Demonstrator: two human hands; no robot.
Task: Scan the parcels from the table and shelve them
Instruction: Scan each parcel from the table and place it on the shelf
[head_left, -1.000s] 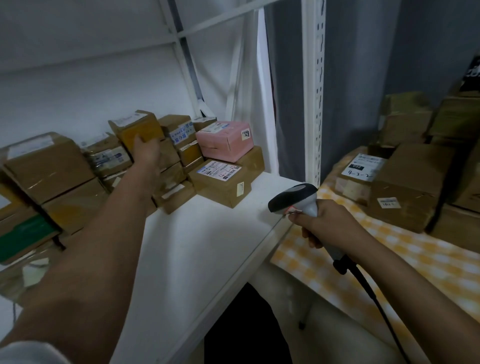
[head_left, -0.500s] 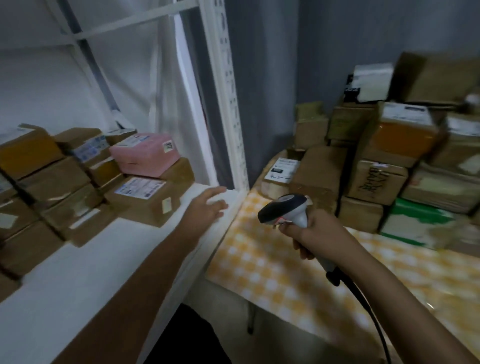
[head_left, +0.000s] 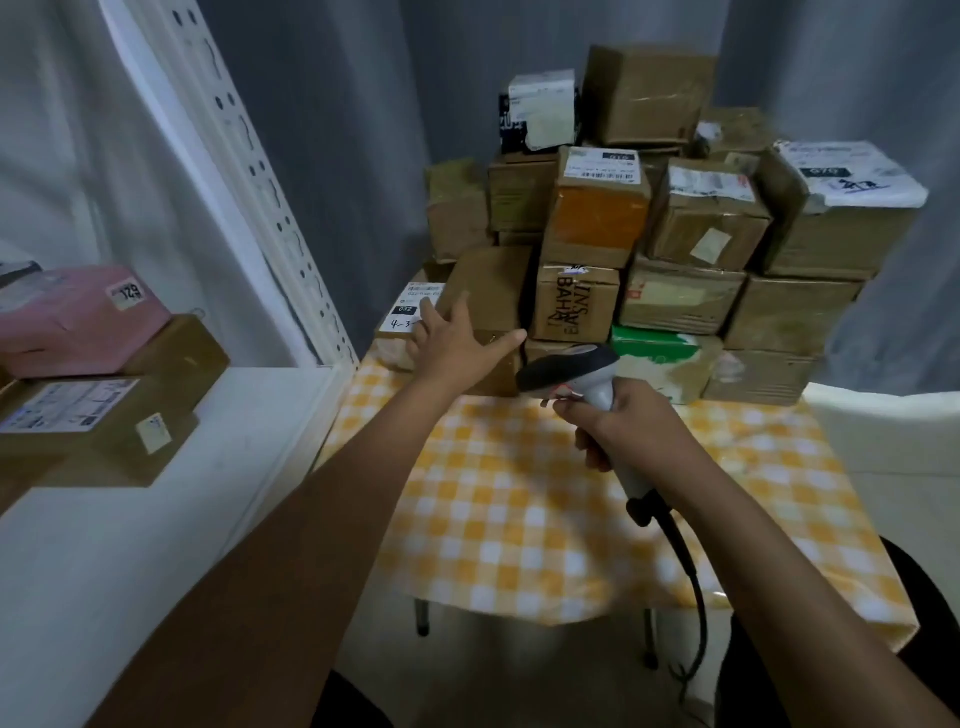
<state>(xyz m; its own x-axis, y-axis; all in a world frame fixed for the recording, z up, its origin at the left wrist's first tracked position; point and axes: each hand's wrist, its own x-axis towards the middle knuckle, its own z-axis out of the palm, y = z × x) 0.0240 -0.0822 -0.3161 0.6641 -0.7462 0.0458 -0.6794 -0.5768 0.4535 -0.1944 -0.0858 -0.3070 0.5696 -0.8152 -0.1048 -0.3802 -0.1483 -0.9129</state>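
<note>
We are stretching our left hand (head_left: 457, 340) with fingers spread apart over a brown parcel (head_left: 488, 296) at the left end of the parcel pile (head_left: 675, 234), which is sitting on the checkered table (head_left: 519, 509). Our right hand (head_left: 618, 426) is gripping the scanner (head_left: 576, 371) with fingers curled around its handle. A pink box (head_left: 78, 322) is lying on the white shelf (head_left: 156, 519).
</note>
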